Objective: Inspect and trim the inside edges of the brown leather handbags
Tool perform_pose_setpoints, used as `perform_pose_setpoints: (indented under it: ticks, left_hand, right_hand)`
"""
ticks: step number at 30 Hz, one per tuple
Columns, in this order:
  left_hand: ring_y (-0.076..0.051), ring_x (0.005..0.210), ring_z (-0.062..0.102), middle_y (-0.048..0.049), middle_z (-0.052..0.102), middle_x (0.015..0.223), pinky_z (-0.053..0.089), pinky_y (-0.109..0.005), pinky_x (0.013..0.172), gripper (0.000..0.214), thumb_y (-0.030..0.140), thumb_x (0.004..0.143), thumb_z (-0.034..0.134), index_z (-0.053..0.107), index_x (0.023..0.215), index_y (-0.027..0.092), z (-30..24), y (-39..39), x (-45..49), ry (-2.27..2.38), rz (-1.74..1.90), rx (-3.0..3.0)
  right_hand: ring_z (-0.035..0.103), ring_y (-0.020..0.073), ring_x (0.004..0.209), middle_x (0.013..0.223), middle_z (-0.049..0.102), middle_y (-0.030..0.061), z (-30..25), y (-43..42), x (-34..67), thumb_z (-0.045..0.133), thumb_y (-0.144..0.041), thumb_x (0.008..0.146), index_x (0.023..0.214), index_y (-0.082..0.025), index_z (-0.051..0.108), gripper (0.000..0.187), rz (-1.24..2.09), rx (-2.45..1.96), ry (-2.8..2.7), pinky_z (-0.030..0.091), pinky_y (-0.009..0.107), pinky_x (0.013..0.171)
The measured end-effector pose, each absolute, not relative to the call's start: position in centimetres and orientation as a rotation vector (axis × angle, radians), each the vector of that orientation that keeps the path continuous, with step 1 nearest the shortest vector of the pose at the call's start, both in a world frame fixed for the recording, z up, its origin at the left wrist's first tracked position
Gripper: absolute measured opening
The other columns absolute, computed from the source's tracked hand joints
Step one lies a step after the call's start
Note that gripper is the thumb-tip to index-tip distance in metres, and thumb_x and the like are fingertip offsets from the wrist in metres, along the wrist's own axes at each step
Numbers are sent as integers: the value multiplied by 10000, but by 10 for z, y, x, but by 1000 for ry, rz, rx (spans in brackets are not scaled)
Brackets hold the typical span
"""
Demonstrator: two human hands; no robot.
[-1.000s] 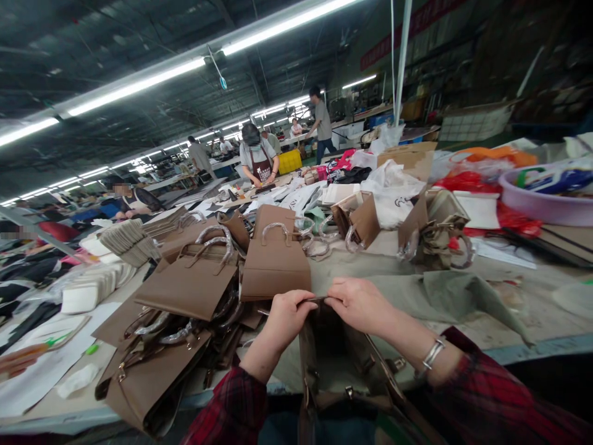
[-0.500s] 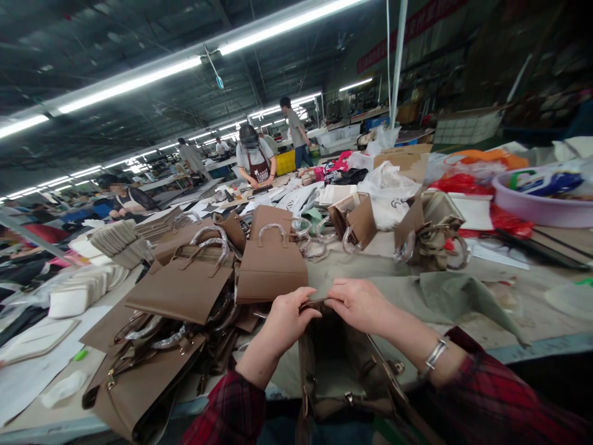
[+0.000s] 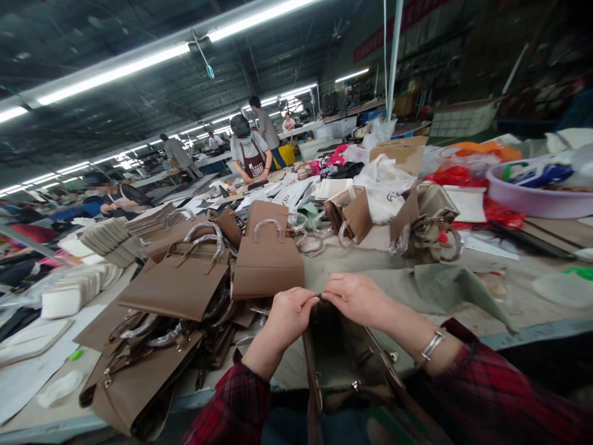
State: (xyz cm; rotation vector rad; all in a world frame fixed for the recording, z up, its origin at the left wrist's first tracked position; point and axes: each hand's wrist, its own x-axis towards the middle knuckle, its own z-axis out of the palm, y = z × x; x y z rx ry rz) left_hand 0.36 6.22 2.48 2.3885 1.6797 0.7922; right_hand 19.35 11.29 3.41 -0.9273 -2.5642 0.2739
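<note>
An open brown handbag [image 3: 340,364] is at the table's near edge, its dark inside facing me and metal fittings along its sides. My left hand [image 3: 290,312] pinches the bag's far top edge between thumb and fingers. Close beside it, my right hand [image 3: 354,298] pinches the same edge, with a silver bangle on the wrist. Just beyond my hands stands a finished-looking brown handbag [image 3: 269,266] with wrapped handles. To the left lies a pile of brown handbags [image 3: 176,281], their handles in clear plastic.
Stacks of pale padded pieces [image 3: 109,241] stand at the left. Grey-green cloth [image 3: 458,290] lies to the right, near a purple basin [image 3: 542,198]. More bags [image 3: 354,216] stand behind. A co-worker in an apron [image 3: 250,151] works across the table.
My hands have drawn closer together along the bag's edge, both still pinching it. The view has shifted slightly, and a person walking in the background has moved left.
</note>
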Motion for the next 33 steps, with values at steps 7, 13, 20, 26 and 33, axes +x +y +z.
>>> perform_pose_setpoints:
  ticks: [7,13,20,26,33]
  left_hand:
    - [-143,736,643,-33,706,784,463,-223,690,156,199,871,548,692,817,178,25,59,5,1664,773,2394]
    - [-149,724,650,-27,714,764,467,-231,690,154,197,859,554,688,785,182,23,59,4,1767,781,2361]
    - [-162,752,669,-31,729,796,489,-243,716,130,210,851,577,699,819,179,22,60,3,1769,802,2341]
    - [-167,747,674,-36,731,799,510,-248,709,153,206,859,556,705,828,186,22,62,4,1747,763,2376]
    - [-156,943,678,-41,721,1046,514,-246,866,284,237,917,443,673,1077,191,25,58,-6,1664,901,2178]
  right_hand:
    - [523,113,656,647,581,-10,27,124,186,528,-369,867,633,-173,678,341,910,-930,-2300,359,222,608]
    - [418,102,533,489,469,-44,31,131,171,567,-424,755,573,-163,657,331,1191,-1176,-2226,284,223,488]
    - [396,95,498,447,417,-51,44,132,178,533,-267,697,541,-163,657,225,1262,-1235,-2187,263,218,455]
    - [453,108,514,483,512,-33,32,132,168,549,-270,724,586,-158,676,218,1210,-1242,-2163,306,219,482]
    - [571,137,735,751,665,9,28,122,181,638,-278,803,805,-203,744,129,797,-827,-2326,390,230,681]
